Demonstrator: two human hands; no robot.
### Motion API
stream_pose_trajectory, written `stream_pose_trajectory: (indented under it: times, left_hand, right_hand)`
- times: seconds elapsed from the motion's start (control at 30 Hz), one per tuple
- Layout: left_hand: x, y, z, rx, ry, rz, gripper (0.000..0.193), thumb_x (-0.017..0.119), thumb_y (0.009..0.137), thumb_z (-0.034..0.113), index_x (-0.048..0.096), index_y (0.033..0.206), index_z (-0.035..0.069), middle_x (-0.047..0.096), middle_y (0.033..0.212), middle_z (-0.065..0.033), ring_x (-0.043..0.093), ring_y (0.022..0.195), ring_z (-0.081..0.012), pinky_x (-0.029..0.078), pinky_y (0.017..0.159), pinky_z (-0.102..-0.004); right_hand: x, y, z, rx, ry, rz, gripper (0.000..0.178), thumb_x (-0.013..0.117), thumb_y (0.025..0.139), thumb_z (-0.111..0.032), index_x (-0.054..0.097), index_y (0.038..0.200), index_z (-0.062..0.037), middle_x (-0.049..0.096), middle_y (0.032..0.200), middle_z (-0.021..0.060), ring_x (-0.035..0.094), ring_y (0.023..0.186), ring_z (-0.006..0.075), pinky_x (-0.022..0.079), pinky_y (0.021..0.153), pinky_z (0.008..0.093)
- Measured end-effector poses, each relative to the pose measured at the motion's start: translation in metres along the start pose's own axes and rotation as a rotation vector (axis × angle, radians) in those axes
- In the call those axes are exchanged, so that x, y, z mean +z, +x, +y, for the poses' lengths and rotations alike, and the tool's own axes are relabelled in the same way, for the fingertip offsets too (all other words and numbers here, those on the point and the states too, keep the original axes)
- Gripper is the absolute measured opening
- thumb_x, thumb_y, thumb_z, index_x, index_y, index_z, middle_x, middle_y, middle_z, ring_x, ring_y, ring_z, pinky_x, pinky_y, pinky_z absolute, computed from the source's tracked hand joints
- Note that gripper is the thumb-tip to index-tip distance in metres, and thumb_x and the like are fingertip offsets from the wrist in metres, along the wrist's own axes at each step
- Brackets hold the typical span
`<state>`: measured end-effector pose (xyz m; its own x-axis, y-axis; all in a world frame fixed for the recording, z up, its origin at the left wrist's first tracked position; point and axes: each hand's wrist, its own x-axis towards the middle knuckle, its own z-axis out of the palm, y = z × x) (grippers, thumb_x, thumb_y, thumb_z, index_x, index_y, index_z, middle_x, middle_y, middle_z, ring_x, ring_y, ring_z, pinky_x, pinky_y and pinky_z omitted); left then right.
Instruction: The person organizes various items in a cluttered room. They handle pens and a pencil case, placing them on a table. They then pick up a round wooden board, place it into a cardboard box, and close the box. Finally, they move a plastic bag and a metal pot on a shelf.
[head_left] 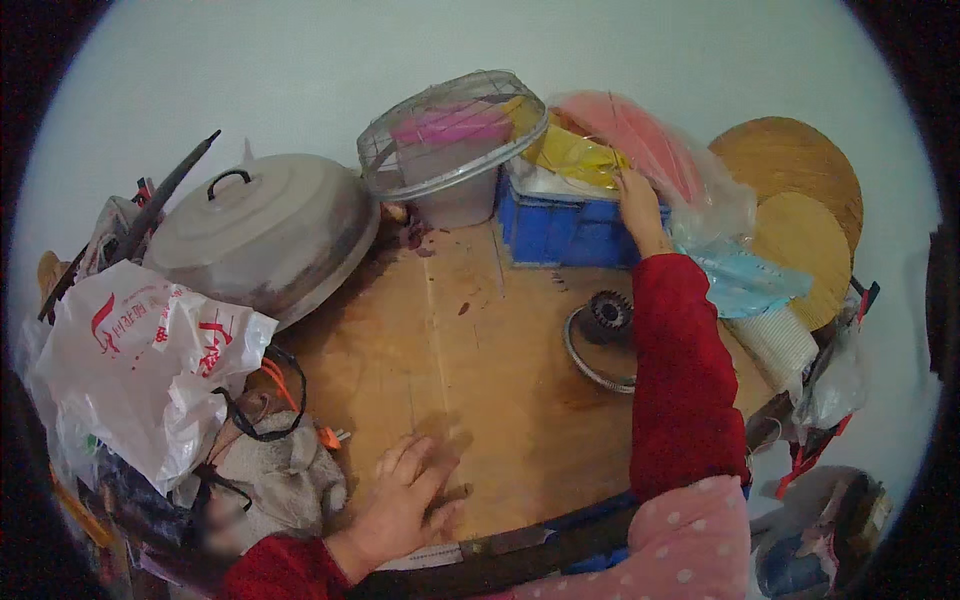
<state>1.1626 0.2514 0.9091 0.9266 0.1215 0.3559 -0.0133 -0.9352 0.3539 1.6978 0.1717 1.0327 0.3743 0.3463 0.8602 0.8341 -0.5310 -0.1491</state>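
My left hand [403, 500] lies on the wooden tabletop [440, 340] near its front edge, fingers spread and holding nothing. Stretched forward, my right hand [640, 210] reaches over the front right of a blue plastic crate [560, 232]. Its fingertips are closed at the edge of a yellow plastic bag [572, 158] on top of the crate; their grip is partly hidden. Right of that hand leans a pink item in clear plastic [635, 140]. Below it, beside my red sleeve, a dark toothed gear [606, 316] sits by a metal ring [580, 362], which the sleeve partly covers.
A large domed metal lid [265, 225] stands at the back left. A mesh food cover [450, 140] tilts over a pale bucket [460, 200]. White plastic bag [140, 360], cloth [280, 475] and orange-plugged cord [332, 437] crowd the left. Round boards [790, 160] and blue film [745, 280] stand right.
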Motion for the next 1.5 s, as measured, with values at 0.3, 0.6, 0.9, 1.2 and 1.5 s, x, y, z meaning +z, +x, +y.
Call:
stream_pose_trajectory:
  times: [0.3, 0.6, 0.9, 1.2, 1.5]
  left_hand:
    - [0.005, 0.000, -0.007, 0.036, -0.005, -0.020, 0.050, 0.069, 0.078, 0.031, 0.054, 0.121, 0.010, 0.041, 0.129, -0.0220, 0.035, 0.122, -0.0454, 0.032, 0.101, -0.0513]
    - [0.003, 0.003, -0.003, 0.042, -0.042, 0.011, 0.034, 0.071, 0.075, 0.022, 0.062, 0.104, 0.008, 0.045, 0.125, -0.0167, 0.038, 0.121, -0.0399, 0.034, 0.100, -0.0480]
    - [0.001, 0.004, -0.003, 0.036, -0.020, -0.050, 0.046, 0.068, 0.077, 0.027, 0.057, 0.119, 0.011, 0.046, 0.126, -0.0158, 0.038, 0.120, -0.0410, 0.033, 0.102, -0.0483]
    - [0.001, 0.002, -0.003, 0.039, -0.017, -0.021, 0.042, 0.069, 0.076, 0.025, 0.059, 0.113, 0.008, 0.046, 0.124, -0.0170, 0.039, 0.119, -0.0406, 0.035, 0.100, -0.0487]
    - [0.005, 0.007, -0.003, 0.061, -0.043, -0.015, 0.039, 0.069, 0.077, 0.023, 0.059, 0.112, 0.007, 0.047, 0.122, -0.0165, 0.040, 0.119, -0.0394, 0.036, 0.099, -0.0478]
  right_hand:
    - [0.006, -0.012, 0.053, -0.243, -0.190, -0.013, 0.023, 0.048, 0.087, -0.017, 0.062, 0.100, -0.0032, 0.059, 0.106, 0.0195, 0.054, 0.100, 0.0366, 0.043, 0.089, 0.0428]
    - [-0.009, 0.002, 0.063, -0.265, -0.637, -0.202, 0.030, 0.049, 0.085, -0.018, 0.064, 0.109, -0.0089, 0.052, 0.127, 0.0051, 0.041, 0.123, 0.0270, 0.036, 0.102, 0.0391]
    - [-0.030, 0.009, 0.051, -0.424, -0.728, -0.173, 0.037, 0.043, 0.090, -0.015, 0.052, 0.125, -0.0043, 0.037, 0.141, 0.0068, 0.029, 0.134, 0.0292, 0.026, 0.110, 0.0414]
    - [-0.065, -0.028, 0.019, -0.154, -0.272, -0.111, 0.033, 0.042, 0.094, -0.018, 0.054, 0.120, -0.0014, 0.051, 0.124, 0.0180, 0.046, 0.117, 0.0337, 0.037, 0.100, 0.0385]
    - [0.002, 0.002, 0.038, -0.028, -0.120, 0.167, 0.035, 0.041, 0.095, -0.023, 0.052, 0.117, 0.0014, 0.060, 0.106, 0.0222, 0.057, 0.090, 0.0389, 0.044, 0.082, 0.0429]
